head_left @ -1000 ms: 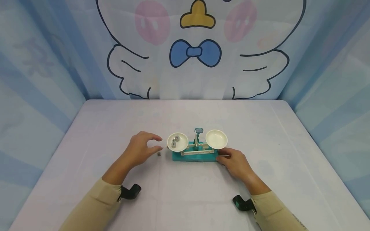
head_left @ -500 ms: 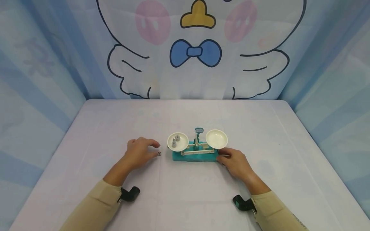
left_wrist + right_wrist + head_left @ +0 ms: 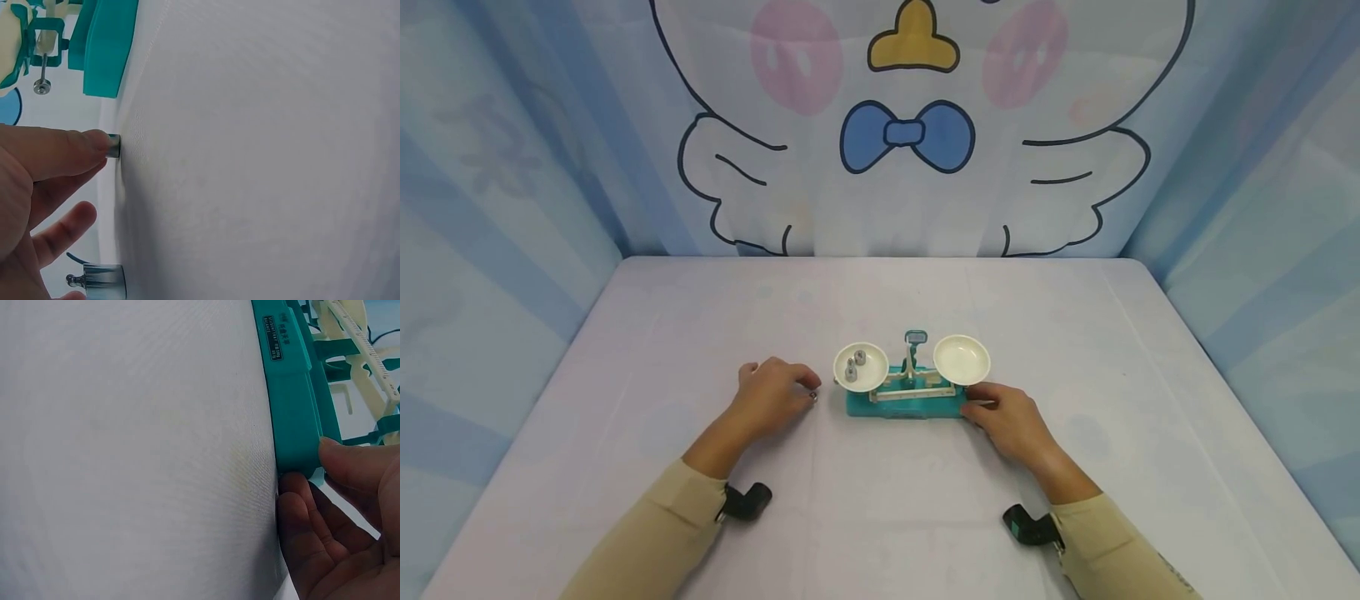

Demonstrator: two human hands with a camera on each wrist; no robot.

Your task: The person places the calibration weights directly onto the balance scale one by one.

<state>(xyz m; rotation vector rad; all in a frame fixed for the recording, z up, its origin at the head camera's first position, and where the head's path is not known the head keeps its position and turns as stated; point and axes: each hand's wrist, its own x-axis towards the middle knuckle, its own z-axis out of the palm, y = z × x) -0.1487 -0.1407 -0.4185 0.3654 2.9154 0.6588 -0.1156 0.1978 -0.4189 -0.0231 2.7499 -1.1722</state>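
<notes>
Left hand [image 3: 772, 400] has closed up since half a second ago, and its thumb and index now pinch a small metal weight [image 3: 814, 397] near the left pan [image 3: 872, 380] of the balance scale [image 3: 906, 407]. Wrist cam on that side shows the little weight at the tabletop, plus a bigger knobbed weight [image 3: 106, 281] that the head view doesn't give you at all. Right wrist cam gets you a dark label [image 3: 272, 337] on the teal base, unreadable from up top. Right hand [image 3: 1009, 425] grips the base's right end, thumb on the upper edge, fingers bent against the end. Bigger weight is cut off at the bottom of its frame, so can't tell if a fingertip touches it. Fingers cover most of the pinched one too.
</notes>
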